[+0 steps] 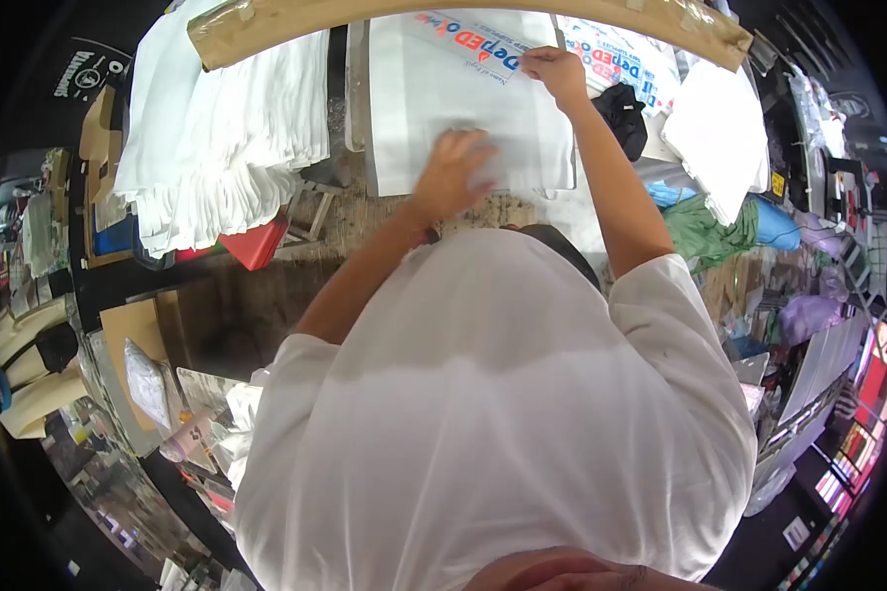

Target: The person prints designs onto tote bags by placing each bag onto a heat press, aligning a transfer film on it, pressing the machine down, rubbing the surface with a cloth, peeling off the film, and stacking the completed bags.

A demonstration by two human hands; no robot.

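Observation:
A white sheet (pixel 443 108) with blue and red lettering lies on a flat board at the top middle. My right hand (pixel 554 77) has its fingers pinched together at the sheet's upper right, by the end of the lettering, and holds the printed sheet there. Lower down, my left hand (pixel 455 172) is over the sheet's near part, blurred by motion, with its fingers apart and nothing seen in them. Whether it touches the sheet is unclear.
A brown taped roll or bar (pixel 463 12) crosses the top. At left hangs a thick stack of white pieces (pixel 227 128). Right of the board are more printed white sheets (pixel 616 59), a black cloth (pixel 621 118), white pieces (pixel 721 128) and green material (pixel 710 234).

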